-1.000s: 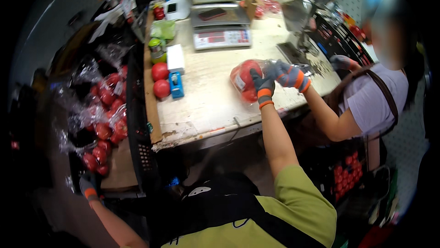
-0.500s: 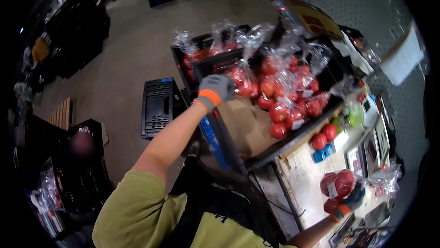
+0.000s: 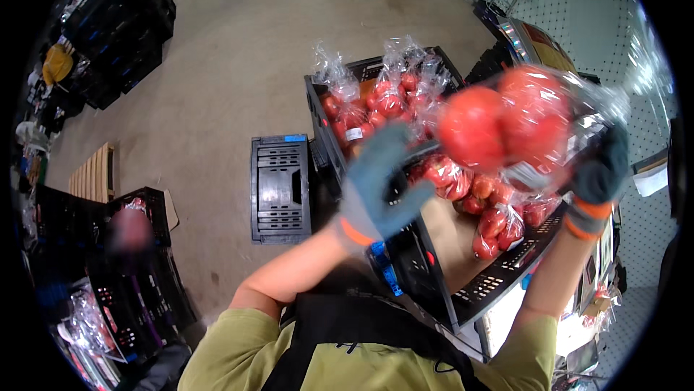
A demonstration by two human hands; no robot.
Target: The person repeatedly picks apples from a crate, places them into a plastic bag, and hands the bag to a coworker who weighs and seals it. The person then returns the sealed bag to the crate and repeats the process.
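My right hand (image 3: 600,170), in a dark glove with an orange cuff, grips a clear plastic bag of tomatoes (image 3: 535,116) by its gathered end. The bag hangs high over the right side of a black crate (image 3: 499,282), blurred by motion. Several bagged tomatoes (image 3: 499,228) lie in that crate beside a brown paper lining (image 3: 452,235). My left hand (image 3: 379,185), gloved likewise, is open above the crate's left edge, thumb apart from the fingers and holding nothing. Behind, a second black crate (image 3: 318,112) holds more bagged tomatoes (image 3: 390,102).
A black folded crate (image 3: 280,192) stands on the floor to the left. Stacked dark crates (image 3: 119,36) and a wooden pallet (image 3: 92,174) are farther left. At right, a white worktop (image 3: 506,319) lies partly under the near crate.
My right hand has lifted the tomato bag from the worktop to above the crate. My left hand has come off the crate rim and opened. The view has shifted.
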